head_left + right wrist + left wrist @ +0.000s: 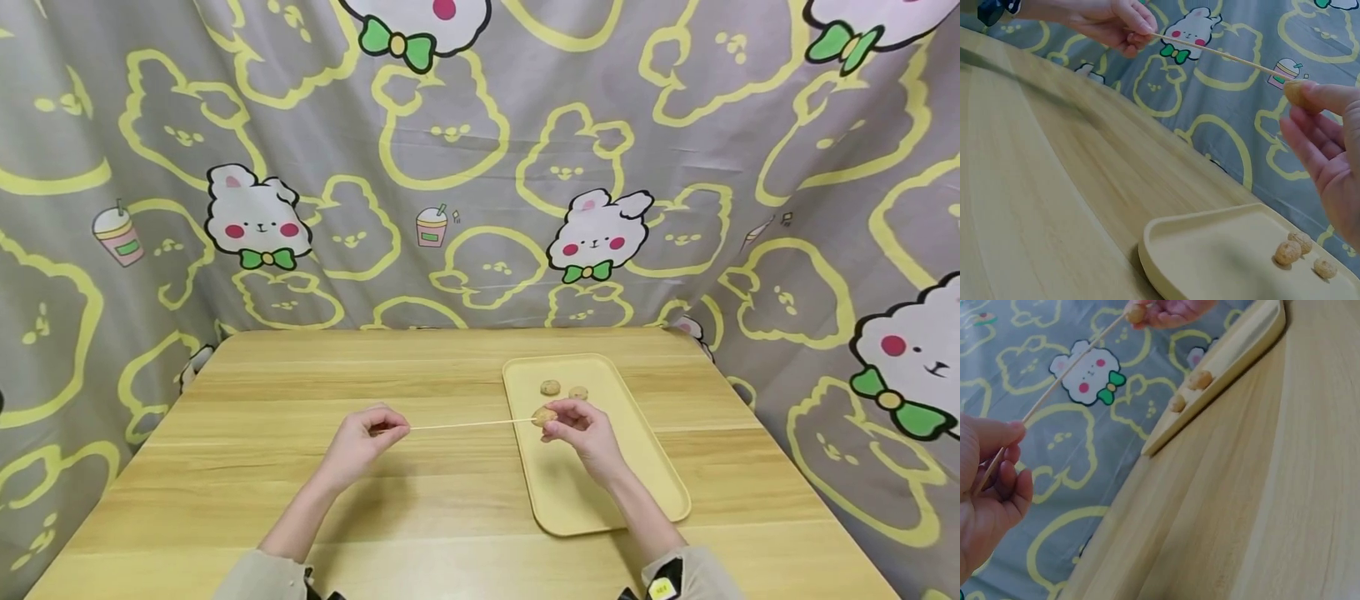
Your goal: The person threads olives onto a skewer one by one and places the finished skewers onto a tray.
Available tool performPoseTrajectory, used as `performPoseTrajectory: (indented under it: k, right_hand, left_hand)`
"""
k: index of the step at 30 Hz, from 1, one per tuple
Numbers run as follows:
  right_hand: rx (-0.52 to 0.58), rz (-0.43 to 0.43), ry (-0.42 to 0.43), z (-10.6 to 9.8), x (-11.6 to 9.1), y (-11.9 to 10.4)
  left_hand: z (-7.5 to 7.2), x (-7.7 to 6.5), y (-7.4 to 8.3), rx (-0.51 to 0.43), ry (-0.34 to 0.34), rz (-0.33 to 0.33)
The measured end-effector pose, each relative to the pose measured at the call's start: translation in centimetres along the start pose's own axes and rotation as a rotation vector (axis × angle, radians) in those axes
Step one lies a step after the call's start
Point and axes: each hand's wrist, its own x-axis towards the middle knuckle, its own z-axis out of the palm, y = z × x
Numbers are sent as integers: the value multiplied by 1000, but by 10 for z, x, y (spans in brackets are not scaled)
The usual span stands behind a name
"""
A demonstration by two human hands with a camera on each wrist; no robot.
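Note:
My left hand [362, 443] pinches a thin wooden skewer [468, 424] near one end, between thumb and fingers. The skewer runs almost level across to my right hand [594, 442]. There the thumb and fingertips pinch a small light-brown ball [543, 417] at the skewer's other end. In the right wrist view the skewer tip meets the side of the held ball [1300, 95]; how far in it goes is hidden. Both hands are raised above the table, the right one over a yellow tray [558, 512]. Three more brown balls lie on that tray, one of them a rough-surfaced ball [1287, 252].
The tray lies lengthwise on the right half of a wooden table [420, 517]. A grey curtain [480, 150] with yellow outlines and white rabbit faces hangs behind the table and along both sides.

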Motion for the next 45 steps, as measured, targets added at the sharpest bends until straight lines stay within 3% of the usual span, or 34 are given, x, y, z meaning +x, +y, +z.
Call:
performPoseTrajectory:
  k: [7,14,36,45]
  right_hand:
    - [143,-39,-32,11,5,0]
    - [227,-66,-52,13,6,3]
    - [266,-31,60,19,9,10]
    - [307,-20,57,21,9,13]
  left_hand:
    - [-1,-5,-4,-73,31,-1]
    - [1,-3,-1,-56,31,-6]
    - [17,8,3,-40,42,-48]
    - [20,10,4,-68,23,-79]
